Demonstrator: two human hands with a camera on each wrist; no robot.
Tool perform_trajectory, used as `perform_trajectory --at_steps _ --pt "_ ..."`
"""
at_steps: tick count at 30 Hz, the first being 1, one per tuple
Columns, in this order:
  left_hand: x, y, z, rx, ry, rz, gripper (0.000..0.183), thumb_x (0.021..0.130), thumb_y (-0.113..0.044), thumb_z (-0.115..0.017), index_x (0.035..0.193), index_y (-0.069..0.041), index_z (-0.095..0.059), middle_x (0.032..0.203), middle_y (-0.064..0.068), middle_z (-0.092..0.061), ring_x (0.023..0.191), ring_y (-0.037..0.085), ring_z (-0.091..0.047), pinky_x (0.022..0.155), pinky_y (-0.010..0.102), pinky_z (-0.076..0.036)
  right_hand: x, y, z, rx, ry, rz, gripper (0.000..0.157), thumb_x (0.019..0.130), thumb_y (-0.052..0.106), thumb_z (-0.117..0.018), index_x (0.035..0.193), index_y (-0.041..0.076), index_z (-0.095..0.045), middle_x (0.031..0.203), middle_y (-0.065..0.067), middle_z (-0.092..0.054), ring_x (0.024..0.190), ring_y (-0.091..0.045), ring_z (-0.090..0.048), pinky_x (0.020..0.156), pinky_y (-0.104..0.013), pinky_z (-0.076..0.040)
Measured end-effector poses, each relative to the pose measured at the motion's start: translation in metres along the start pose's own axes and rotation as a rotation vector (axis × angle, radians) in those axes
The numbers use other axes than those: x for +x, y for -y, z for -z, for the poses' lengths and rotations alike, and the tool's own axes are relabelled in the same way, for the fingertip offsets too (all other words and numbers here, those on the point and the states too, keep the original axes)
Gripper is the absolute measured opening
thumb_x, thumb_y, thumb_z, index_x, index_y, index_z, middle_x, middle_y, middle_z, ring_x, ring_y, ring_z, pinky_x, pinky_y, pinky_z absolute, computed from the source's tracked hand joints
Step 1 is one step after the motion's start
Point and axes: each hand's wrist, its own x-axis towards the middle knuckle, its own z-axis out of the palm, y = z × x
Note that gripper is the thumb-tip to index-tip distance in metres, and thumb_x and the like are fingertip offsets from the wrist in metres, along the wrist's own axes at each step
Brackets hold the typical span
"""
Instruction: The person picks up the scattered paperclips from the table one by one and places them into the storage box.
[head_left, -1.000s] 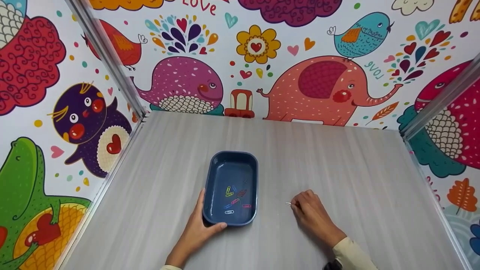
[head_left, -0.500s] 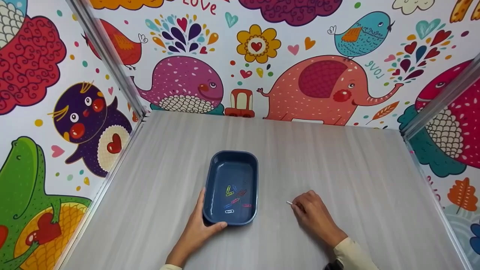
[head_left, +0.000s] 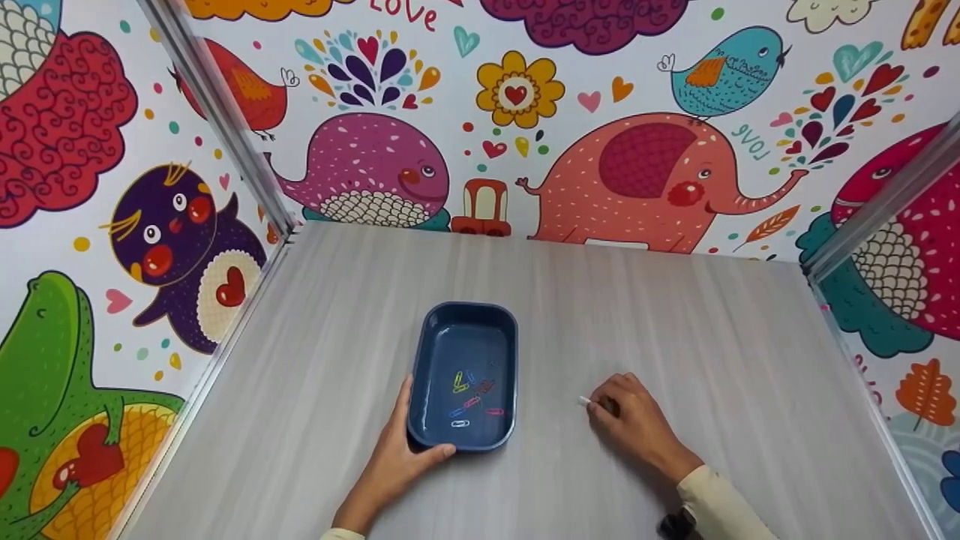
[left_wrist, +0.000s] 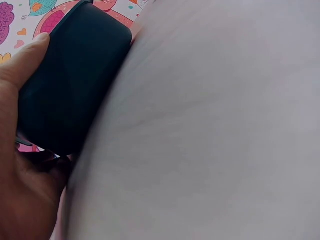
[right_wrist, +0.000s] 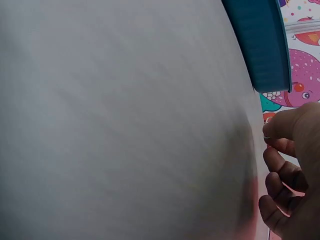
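A dark blue rectangular tray [head_left: 465, 341] rests on the table in the head view. Inside, toward its near end, lie several coloured paper clips, among them a yellow one [head_left: 458, 379], a pink one [head_left: 494, 412] and a white one [head_left: 460, 424]. My left hand [head_left: 394, 465] holds the tray's near left corner, fingers along the left side and thumb at the near end. Right of the tray, my right hand [head_left: 634, 424] pinches a small white paper clip [head_left: 583, 400] between thumb and forefinger. The left wrist view shows the tray's outer wall [left_wrist: 75, 75] against my thumb.
The wood-grain table [head_left: 720, 337] is bounded by a printed back wall [head_left: 517, 165] and side walls. Metal strips [head_left: 217, 112] run up the corners. Bare tabletop separates the tray from my right hand.
My right hand has shifted slightly right and away from me, its fingers a little differently bent, with the white paper clip still pinched. The left hand and the tray have stayed put.
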Motion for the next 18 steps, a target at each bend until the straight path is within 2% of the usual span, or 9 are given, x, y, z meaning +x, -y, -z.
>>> perform_trajectory --at_steps 6,13,18 --pt "0.001 0.000 0.000 0.014 0.000 0.012 0.132 0.085 -0.037 -0.098 0.178 -0.012 -0.008 0.182 0.022 -0.015 0.166 0.046 -0.020 0.131 0.066 -0.015 0.011 -0.001 0.008 0.089 0.041 -0.074 0.027 0.089 -0.002 -0.089 0.088 0.021 -0.076 0.089 0.017 -0.063 0.086 -0.008 -0.053 0.072 -0.025 -0.049" --pt "0.000 -0.002 0.001 0.016 -0.001 0.017 0.131 0.086 -0.035 -0.097 0.178 -0.010 -0.008 0.182 0.023 -0.015 0.166 0.047 -0.019 0.131 0.066 -0.015 0.028 0.002 0.017 0.131 0.053 0.007 0.023 0.090 -0.005 -0.086 0.089 0.016 -0.077 0.089 0.012 -0.069 0.084 -0.012 -0.060 0.073 -0.028 -0.051" --pt "0.000 -0.003 0.000 0.010 0.002 0.021 0.131 0.086 -0.035 -0.098 0.178 -0.010 -0.008 0.182 0.023 -0.015 0.166 0.046 -0.019 0.131 0.067 -0.015 0.043 0.008 0.024 0.125 0.128 0.022 0.019 0.092 -0.002 -0.085 0.091 0.015 -0.078 0.092 0.012 -0.070 0.089 -0.016 -0.064 0.079 -0.033 -0.053"
